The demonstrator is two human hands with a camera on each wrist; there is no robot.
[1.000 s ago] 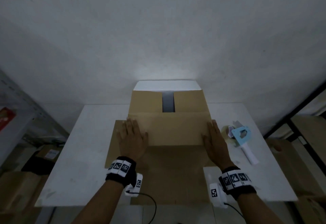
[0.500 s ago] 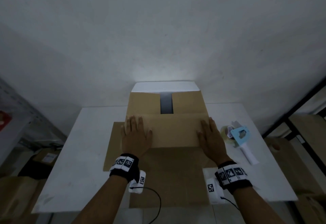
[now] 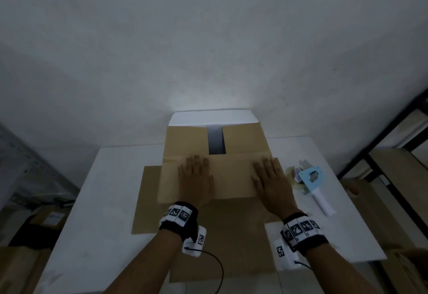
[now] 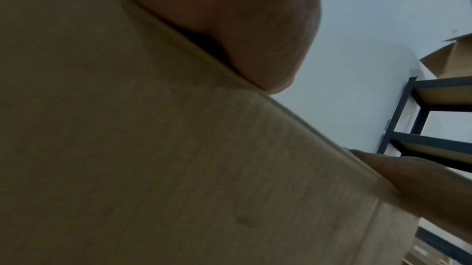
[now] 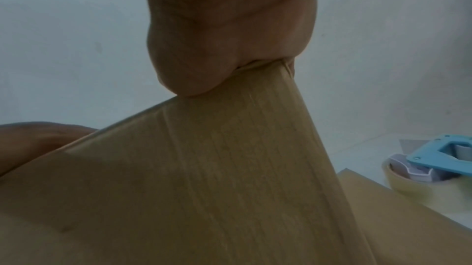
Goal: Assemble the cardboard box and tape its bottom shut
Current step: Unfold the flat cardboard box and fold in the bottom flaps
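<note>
Both my hands flat on the near flap of the cardboard box.

My left hand (image 3: 196, 180) and right hand (image 3: 272, 185) lie palm down, fingers straight and holding nothing, pressing the near flap (image 3: 229, 178) of the cardboard box (image 3: 185, 140). The box sits in the middle of the white counter (image 3: 111, 191). Beyond my fingers two far flaps leave a dark gap (image 3: 216, 140) between them. A blue tape dispenser (image 3: 311, 178) lies on the counter just right of my right hand.
</note>
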